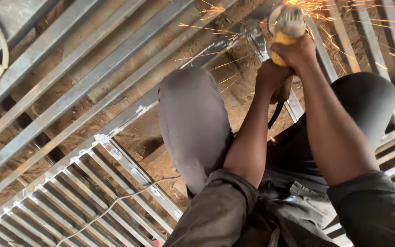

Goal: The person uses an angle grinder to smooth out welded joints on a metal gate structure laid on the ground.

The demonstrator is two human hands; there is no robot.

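A yellow angle grinder (285, 32) is pressed onto a steel frame (92, 87) lying on bare earth, and orange sparks (307, 7) spray from its disc at the top of the view. My right hand (299, 52) wraps the grinder's body from above. My left hand (270, 75) grips its rear handle just below, where a black cable (274, 116) hangs down. My knees in dark trousers rise on both sides of my arms as I crouch over the frame.
Long grey steel tubes run diagonally across the frame, joined by bright weld spots (101, 137). A panel of closely spaced slats (92, 196) fills the lower left. A thin pale cord (115, 203) trails across them. Reddish dirt shows between the bars.
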